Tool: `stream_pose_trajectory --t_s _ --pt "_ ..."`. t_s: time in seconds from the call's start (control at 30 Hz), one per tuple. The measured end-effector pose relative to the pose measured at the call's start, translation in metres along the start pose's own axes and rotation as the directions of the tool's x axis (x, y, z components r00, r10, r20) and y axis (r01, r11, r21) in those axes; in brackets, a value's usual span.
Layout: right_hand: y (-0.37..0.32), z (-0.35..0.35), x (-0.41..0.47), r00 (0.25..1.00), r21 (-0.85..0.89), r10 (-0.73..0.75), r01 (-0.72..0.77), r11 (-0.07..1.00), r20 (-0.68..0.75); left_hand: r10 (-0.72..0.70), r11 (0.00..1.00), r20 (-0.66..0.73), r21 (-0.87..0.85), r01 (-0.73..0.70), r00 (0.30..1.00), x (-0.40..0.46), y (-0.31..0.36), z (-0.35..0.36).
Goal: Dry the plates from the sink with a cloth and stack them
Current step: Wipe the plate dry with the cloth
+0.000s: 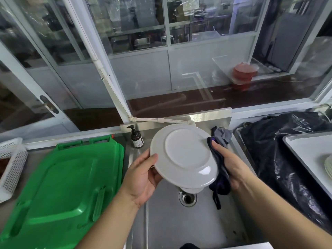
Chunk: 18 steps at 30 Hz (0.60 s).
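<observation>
Gripping plate [186, 155] rim w/ left hand [143, 178]; right hand [231, 166] clutching cloth [220, 169].

Head camera looks down, close over sink [179, 221].

I see a round white plate [186, 155] held tilted above the steel sink [179, 227], its underside with the raised foot ring facing me. A dark cloth [220, 169] wraps the plate's right rim and hangs below it, with a loose strip dangling into the sink, and just under the plate's lower edge I can make out the rim of another white plate [193, 190] near the drain. At the far right, a few pale plates [328, 167] lie stacked on a white tray [305, 151].
</observation>
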State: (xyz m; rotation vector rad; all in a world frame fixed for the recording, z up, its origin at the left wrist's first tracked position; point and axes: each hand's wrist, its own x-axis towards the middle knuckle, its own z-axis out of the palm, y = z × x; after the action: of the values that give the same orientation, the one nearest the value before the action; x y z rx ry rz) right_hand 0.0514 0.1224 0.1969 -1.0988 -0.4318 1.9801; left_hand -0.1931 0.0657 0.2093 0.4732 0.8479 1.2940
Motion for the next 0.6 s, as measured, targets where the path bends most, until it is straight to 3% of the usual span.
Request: stream_pose_trajectory --t_s 0.27,0.37,0.6 --pt "0.032 -0.001 -0.004 0.999 0.112 0.017 -0.013 0.994 -0.032 0.033 0.998 -0.122 -0.047 -0.039 0.992 -0.010 -0.033 0.013" --pt "0.041 -0.001 -0.003 1.000 0.152 0.007 -0.005 0.988 -0.008 0.024 0.999 -0.108 -0.046 -0.029 0.994 -0.013 -0.043 0.015" --pt "-0.003 -0.015 -0.011 0.996 -0.046 0.046 -0.042 0.998 0.072 -0.166 0.986 0.023 0.021 0.165 0.986 -0.012 -0.004 -0.001"
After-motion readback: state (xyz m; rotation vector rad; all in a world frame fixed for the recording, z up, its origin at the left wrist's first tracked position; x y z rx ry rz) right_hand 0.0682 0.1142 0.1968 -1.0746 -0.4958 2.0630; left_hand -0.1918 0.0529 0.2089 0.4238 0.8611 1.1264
